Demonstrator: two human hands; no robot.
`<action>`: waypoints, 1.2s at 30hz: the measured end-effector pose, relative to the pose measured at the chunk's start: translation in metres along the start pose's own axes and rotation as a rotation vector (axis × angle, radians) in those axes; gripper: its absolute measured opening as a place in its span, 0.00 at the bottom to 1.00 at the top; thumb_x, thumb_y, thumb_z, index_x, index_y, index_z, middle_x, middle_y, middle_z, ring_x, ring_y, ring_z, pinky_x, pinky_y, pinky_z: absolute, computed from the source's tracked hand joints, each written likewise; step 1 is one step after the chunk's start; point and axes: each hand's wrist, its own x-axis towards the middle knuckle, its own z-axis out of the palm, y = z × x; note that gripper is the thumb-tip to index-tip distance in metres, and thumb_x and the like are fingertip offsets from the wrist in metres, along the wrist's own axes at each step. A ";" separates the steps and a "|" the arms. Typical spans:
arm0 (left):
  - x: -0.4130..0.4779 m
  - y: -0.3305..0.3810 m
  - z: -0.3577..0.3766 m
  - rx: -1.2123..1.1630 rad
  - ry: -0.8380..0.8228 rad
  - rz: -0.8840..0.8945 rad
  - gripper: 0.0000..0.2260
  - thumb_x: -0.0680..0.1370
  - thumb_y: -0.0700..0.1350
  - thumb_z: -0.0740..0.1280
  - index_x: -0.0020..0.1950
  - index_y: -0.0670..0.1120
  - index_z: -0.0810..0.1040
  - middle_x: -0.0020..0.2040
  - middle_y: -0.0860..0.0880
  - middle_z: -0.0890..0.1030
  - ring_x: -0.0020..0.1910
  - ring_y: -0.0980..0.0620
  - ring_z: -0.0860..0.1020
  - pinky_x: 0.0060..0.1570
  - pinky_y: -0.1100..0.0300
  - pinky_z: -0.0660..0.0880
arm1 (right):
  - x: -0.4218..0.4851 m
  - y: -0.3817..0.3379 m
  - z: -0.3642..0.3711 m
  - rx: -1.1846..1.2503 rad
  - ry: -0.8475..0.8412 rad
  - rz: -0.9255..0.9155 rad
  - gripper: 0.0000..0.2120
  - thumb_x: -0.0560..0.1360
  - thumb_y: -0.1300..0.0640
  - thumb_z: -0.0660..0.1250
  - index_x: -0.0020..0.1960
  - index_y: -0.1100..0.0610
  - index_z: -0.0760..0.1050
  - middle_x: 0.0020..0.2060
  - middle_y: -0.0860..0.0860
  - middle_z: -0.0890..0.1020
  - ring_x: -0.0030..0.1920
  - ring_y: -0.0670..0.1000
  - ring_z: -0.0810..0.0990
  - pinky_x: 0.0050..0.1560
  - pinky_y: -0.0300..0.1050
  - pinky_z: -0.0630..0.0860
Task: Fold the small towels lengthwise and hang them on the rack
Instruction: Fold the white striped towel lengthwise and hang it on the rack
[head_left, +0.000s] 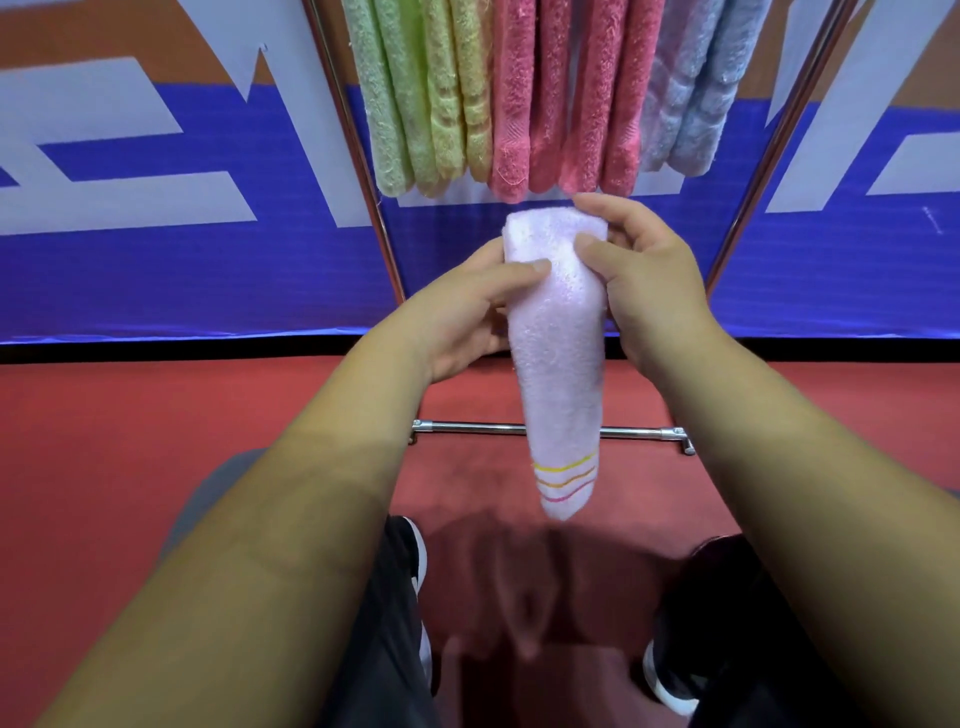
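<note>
A pale pink towel (558, 364), folded into a long narrow strip with yellow, orange and pink stripes near its lower end, hangs down in front of me. My left hand (467, 312) pinches its upper part from the left, thumb on the front. My right hand (639, 275) grips the folded top edge from the right. Just above, several folded towels hang from the rack: green (395, 104), yellow (462, 93), pink (561, 98) and light blue (685, 93). The rack's top bar is out of frame.
The rack's slanted metal legs (363, 171) frame the hung towels, and its low crossbar (467, 428) runs near the red floor (156, 415) behind the held towel. A blue and white banner wall (182, 260) stands behind. My legs and shoes (670, 686) are below.
</note>
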 end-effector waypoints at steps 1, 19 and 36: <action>0.001 -0.003 0.000 0.034 -0.017 -0.007 0.21 0.81 0.46 0.72 0.74 0.50 0.78 0.66 0.46 0.85 0.63 0.47 0.84 0.66 0.47 0.79 | 0.002 0.000 -0.001 0.021 0.017 -0.005 0.19 0.80 0.68 0.68 0.64 0.50 0.85 0.46 0.44 0.88 0.50 0.46 0.85 0.54 0.46 0.82; 0.002 -0.009 0.010 0.153 0.024 0.129 0.17 0.82 0.39 0.73 0.71 0.41 0.79 0.64 0.38 0.85 0.65 0.37 0.83 0.67 0.39 0.79 | 0.006 -0.005 -0.015 -0.037 0.031 0.041 0.29 0.78 0.63 0.72 0.76 0.45 0.77 0.50 0.42 0.88 0.53 0.45 0.87 0.55 0.46 0.84; 0.006 -0.025 0.002 0.224 -0.078 -0.023 0.20 0.81 0.47 0.75 0.70 0.39 0.80 0.65 0.38 0.85 0.68 0.36 0.81 0.71 0.35 0.75 | 0.011 0.006 -0.016 0.303 0.016 0.262 0.31 0.79 0.70 0.70 0.74 0.43 0.79 0.66 0.52 0.85 0.59 0.56 0.89 0.51 0.51 0.86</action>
